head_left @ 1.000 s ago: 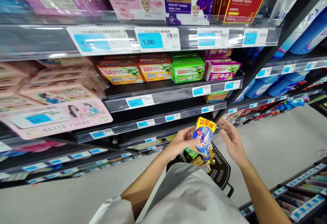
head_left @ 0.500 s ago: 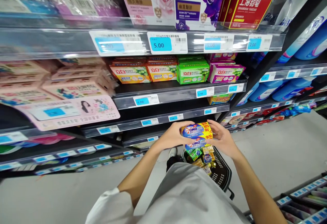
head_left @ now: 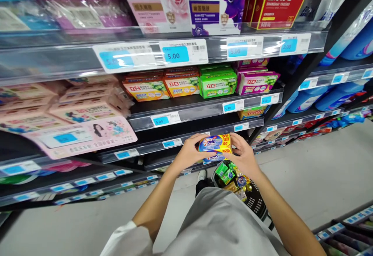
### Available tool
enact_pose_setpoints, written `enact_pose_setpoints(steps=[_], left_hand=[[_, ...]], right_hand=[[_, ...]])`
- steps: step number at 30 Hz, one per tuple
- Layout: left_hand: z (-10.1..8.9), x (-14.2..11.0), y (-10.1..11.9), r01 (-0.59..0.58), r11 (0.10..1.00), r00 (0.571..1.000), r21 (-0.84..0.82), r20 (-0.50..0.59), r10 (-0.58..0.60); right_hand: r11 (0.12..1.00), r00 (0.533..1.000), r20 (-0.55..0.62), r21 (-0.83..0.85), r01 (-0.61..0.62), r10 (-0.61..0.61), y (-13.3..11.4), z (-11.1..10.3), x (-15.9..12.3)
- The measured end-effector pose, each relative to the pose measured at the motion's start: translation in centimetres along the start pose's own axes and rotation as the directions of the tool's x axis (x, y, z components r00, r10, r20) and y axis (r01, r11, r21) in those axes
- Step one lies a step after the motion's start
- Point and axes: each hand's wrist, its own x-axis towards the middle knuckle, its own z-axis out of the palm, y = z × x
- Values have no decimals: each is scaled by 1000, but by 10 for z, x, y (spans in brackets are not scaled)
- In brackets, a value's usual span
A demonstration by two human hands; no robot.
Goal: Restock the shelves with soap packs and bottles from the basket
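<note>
A blue and yellow OMO soap pack is held between both hands, in front of the lower shelves. My left hand grips its left end, with the thumb along the near side. Around the right end my right hand is closed, its thumb also on the near side. The pack looks like two bars stacked or side by side; its underside is hidden. Below it sits a black shopping basket, partly covered by my shirt and right arm. Green packs and several gold and blue packs lie inside.
Ahead, a shelf carries orange, green and purple soap packs. LUX boxes and red boxes stand above. Pink boxes sit left behind a protruding sign. Blue bottles are at right; another rack is lower right.
Both hands and the soap pack have moved a little left and up in view. More of the green packs in the basket now shows. The camera has shifted slightly.
</note>
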Motion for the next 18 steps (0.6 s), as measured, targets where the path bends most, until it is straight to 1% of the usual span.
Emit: enact_pose_setpoints(steps=[2, 4, 6, 8, 10, 13, 14, 16, 17, 18], left_hand=[[-4, 0, -2, -1, 1000, 1000, -28, -27, 0], [-9, 2, -6, 12, 999, 999, -39, -45, -13], [-15, 5, -11, 35, 998, 996, -47, -84, -39], [-21, 9, -18, 58, 997, 984, -53, -165, -66], [-26, 12, -25, 92, 991, 958, -94, -262, -114], [-33, 16, -33, 98, 974, 895, -202, -410, -176], [-36, 18, -36, 81, 973, 876, -217, -450, -173], [-42, 24, -43, 35, 981, 852, -190, -507, -129], [-45, 28, -48, 29, 989, 854, -146, -510, -101], [-50, 32, -52, 38, 995, 867, -88, -493, -77]], right_hand=[[999, 999, 31, -32, 22, -21, -2, 2, 2], [996, 999, 37, -79, 36, -33, -2, 1, 0], [988, 999, 13, -147, 38, -37, -2, -2, -6], [977, 998, -32, -210, 38, -46, 0, -8, -18], [969, 996, -68, -244, 34, -52, 4, -15, -34], [966, 993, -112, -260, 7, -37, 14, -23, -58], [965, 992, -126, -260, -3, -31, 18, -25, -65], [967, 987, -159, -253, -20, -21, 27, -26, -78], [969, 984, -179, -245, -26, -18, 31, -26, -83], [971, 980, -197, -236, -31, -16, 35, -26, -88]])
